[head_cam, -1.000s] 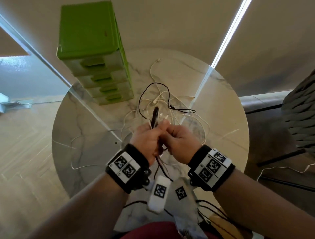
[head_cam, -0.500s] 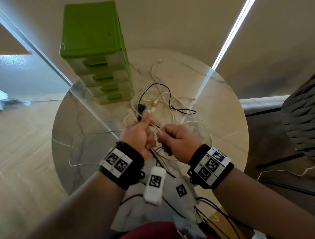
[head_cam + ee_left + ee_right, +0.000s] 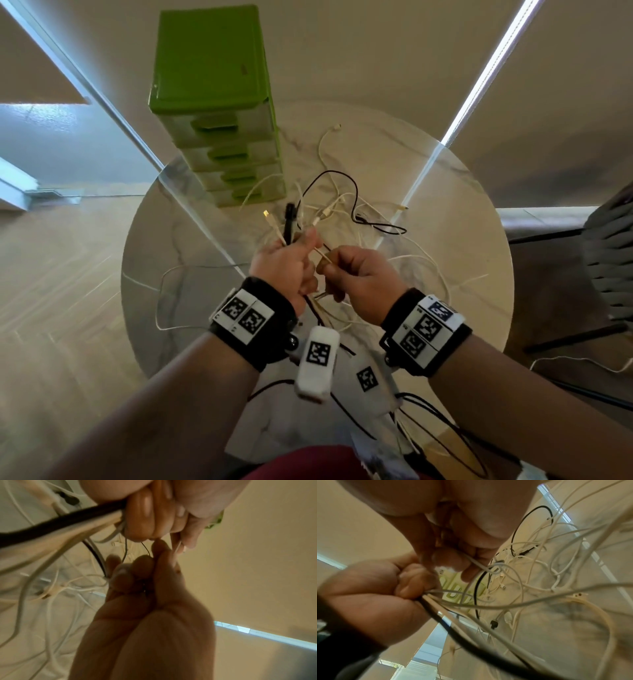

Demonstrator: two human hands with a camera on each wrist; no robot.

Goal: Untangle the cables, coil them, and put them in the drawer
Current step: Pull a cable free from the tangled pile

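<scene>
A tangle of white cables and one black cable (image 3: pixel 346 209) lies mid-table on the round marble table (image 3: pixel 462 212). My left hand (image 3: pixel 298 246) grips a bundle of cable ends above it; a black plug (image 3: pixel 290 219) and a gold-tipped white connector (image 3: pixel 268 215) stick up from the fist. In the right wrist view the left hand (image 3: pixel 412 589) holds the black cable (image 3: pixel 457 631) and several white ones. My right hand (image 3: pixel 329 267), close beside it, pinches one thin white cable (image 3: pixel 320 254) running to the left hand. The green drawer unit (image 3: pixel 212 102) stands at the table's back left.
All drawers of the unit look shut. A grey chair (image 3: pixel 609 257) stands to the right of the table. A loose white cable (image 3: pixel 164 294) loops over the table's left side. White tagged boxes (image 3: pixel 317 363) and black leads hang below my wrists at the near edge.
My hands, pressed together a second ago, have drawn slightly apart. The left hand now holds the plug ends upright, and the right hand pinches one white cable between them.
</scene>
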